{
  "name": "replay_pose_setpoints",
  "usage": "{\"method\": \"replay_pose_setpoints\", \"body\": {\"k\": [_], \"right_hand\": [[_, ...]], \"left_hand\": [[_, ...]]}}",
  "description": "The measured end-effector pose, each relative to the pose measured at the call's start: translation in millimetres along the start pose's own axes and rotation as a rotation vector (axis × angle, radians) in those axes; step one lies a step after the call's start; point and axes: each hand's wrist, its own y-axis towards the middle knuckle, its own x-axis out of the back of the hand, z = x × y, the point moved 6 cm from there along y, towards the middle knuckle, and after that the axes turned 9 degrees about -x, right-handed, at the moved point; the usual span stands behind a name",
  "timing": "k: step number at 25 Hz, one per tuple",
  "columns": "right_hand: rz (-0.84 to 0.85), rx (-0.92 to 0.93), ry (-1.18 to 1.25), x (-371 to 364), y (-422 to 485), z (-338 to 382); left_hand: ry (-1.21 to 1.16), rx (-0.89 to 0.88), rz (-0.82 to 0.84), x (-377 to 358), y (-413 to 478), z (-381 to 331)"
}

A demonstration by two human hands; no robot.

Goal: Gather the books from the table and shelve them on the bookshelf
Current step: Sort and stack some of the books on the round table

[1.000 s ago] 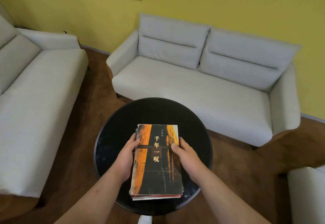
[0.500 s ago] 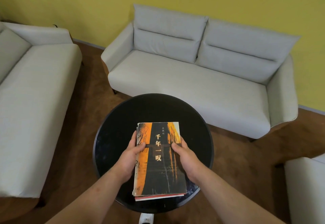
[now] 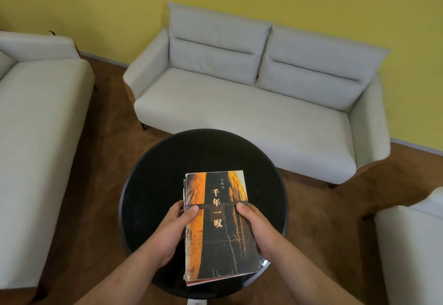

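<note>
**Both hands clamped on a stack of books over the round tabletop**

The left hand [image 3: 176, 226] grips the stack of books [image 3: 219, 229] along its left edge, thumb laid over the cover, fingers tucked under and out of sight. The right hand [image 3: 255, 226] does the same on the right edge, thumb on the cover. Each hand is closed tight on the stack.

The stack's long axis runs away from the person toward the sofa [image 3: 251, 93], leaning slightly right at the near end. The top cover faces up, orange and black, its title reading upright from the person's side.

How many books lie under the top one is hard to tell; only thin page edges and a red strip show at the near end. Whether the stack touches the black tabletop [image 3: 158, 184] or sits just above it cannot be made out. The tabletop's near rim is partly covered by the books and forearms.
</note>
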Motion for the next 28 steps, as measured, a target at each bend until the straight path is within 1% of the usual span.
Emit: {"method": "replay_pose_setpoints", "body": {"k": [3, 6, 10, 12, 14, 16, 19, 21, 24, 27, 28], "right_hand": [[0.038, -0.008, 0.071, -2.8, 2.4, -4.0], [0.076, -0.044, 0.135, -2.6, -0.1, -6.9], [0.192, -0.062, 0.04, 4.7, -0.1, -8.5], [0.246, -0.09, 0.07, 7.2, 2.6, -9.2], [0.243, -0.175, 0.179, 14.0, 5.6, -12.6], [0.229, -0.221, 0.254, 25.6, 6.7, -13.4], [0.22, -0.216, 0.22, 55.3, 10.3, -10.0], [0.216, -0.205, 0.151, 69.2, 11.8, -4.8], [0.198, -0.177, 0.057, 74.0, 13.4, 1.1], [0.199, -0.164, 0.05, 73.7, 15.1, 1.3], [0.205, -0.172, 0.054, 73.3, 14.7, 1.5]], "left_hand": [[0.023, 0.026, -0.01, 3.3, 1.0, 5.5], [-0.092, 0.062, -0.013, -14.0, -9.9, 15.4], [-0.243, 0.08, -0.036, -32.7, -17.3, 12.7], [-0.23, 0.063, -0.052, -37.7, -14.9, 11.1], [-0.161, 0.056, -0.057, -47.4, -14.5, 9.9], [-0.109, 0.052, -0.048, -62.7, -15.0, 9.3], [-0.104, 0.045, -0.045, -87.5, -13.9, 9.5], [-0.098, 0.025, -0.093, -97.2, -14.4, 10.0], [-0.119, 0.006, -0.24, -101.0, -21.0, 10.2], [-0.202, 0.027, -0.322, -103.8, -20.5, 17.0], [-0.196, 0.036, -0.337, -103.1, -20.2, 15.1]]}}
